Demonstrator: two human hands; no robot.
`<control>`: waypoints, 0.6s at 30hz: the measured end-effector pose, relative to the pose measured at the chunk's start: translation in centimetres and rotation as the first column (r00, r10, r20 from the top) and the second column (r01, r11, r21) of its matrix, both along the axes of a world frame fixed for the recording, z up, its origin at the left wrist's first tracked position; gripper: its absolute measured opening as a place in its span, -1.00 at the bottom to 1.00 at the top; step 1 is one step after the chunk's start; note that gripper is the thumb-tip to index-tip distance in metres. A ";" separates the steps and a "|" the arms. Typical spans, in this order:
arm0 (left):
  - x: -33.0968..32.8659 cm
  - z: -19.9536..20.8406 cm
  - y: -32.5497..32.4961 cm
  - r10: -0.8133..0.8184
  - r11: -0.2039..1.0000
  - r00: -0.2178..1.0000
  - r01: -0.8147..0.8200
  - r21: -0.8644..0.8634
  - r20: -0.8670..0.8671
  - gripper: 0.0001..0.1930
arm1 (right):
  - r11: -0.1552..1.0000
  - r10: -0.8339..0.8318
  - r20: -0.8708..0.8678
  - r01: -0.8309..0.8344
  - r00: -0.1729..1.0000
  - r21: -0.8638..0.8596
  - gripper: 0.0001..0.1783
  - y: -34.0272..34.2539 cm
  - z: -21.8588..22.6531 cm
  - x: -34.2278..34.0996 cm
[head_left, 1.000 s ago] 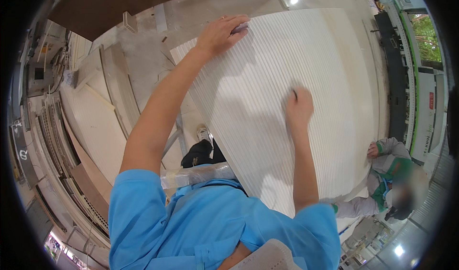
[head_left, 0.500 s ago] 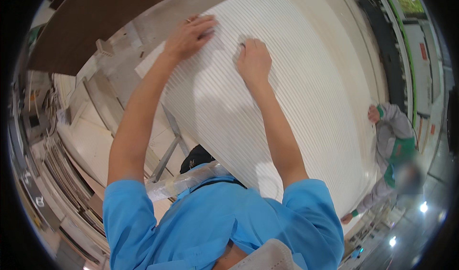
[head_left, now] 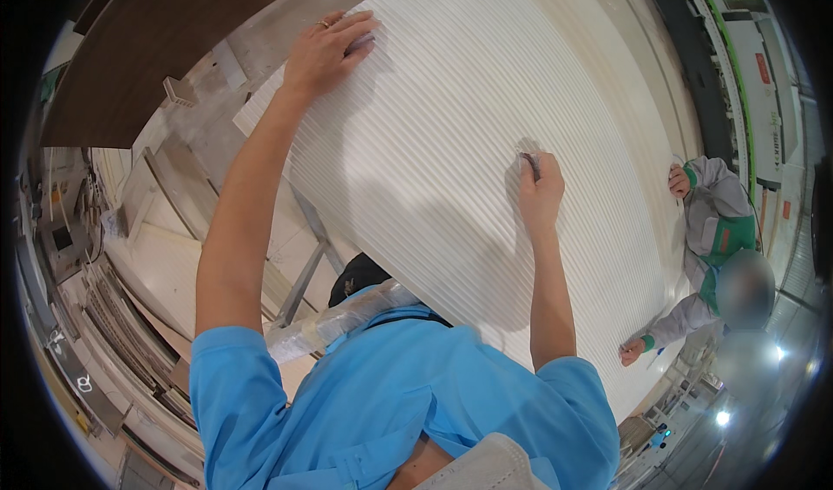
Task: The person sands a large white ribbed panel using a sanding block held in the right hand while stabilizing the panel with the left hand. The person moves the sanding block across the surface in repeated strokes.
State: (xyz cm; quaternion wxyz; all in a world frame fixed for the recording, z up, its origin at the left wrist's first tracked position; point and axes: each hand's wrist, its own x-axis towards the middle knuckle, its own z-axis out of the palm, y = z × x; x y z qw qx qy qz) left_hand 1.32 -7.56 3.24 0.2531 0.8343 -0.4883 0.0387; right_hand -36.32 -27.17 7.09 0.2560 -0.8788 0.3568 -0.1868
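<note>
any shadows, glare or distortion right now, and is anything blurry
In the head view: soft shadows fall on the ribbed white panel beside the left hand and right hand; a lamp glares lower right; fisheye bends straight edges; both hands look fairly sharp, the co-worker's head is blurred.

Red label, dark lettering on a pale machine; white marks on a dark board
</note>
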 end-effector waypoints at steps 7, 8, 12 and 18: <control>-0.9 1.4 1.4 0.037 0.992 0.998 -0.042 -0.116 -0.047 -0.62 | 0.946 0.187 -0.120 -0.211 0.975 -0.246 -0.90 1.9 1.0 4.7; -1.1 1.8 1.9 0.039 0.986 0.998 -0.046 -0.161 -0.049 -0.62 | 0.931 0.226 -0.090 -0.242 0.970 -0.272 -0.89 2.2 0.9 6.9; -2.0 2.8 3.1 0.087 0.959 0.987 -0.120 -0.258 -0.136 -0.63 | 0.885 0.289 -0.054 -0.288 0.956 -0.367 -0.87 4.2 -0.1 17.9; -3.0 3.6 4.0 0.150 0.939 0.975 -0.191 -0.285 -0.161 -0.64 | 0.890 0.341 -0.029 -0.333 0.940 -0.312 -0.87 6.4 -1.0 33.2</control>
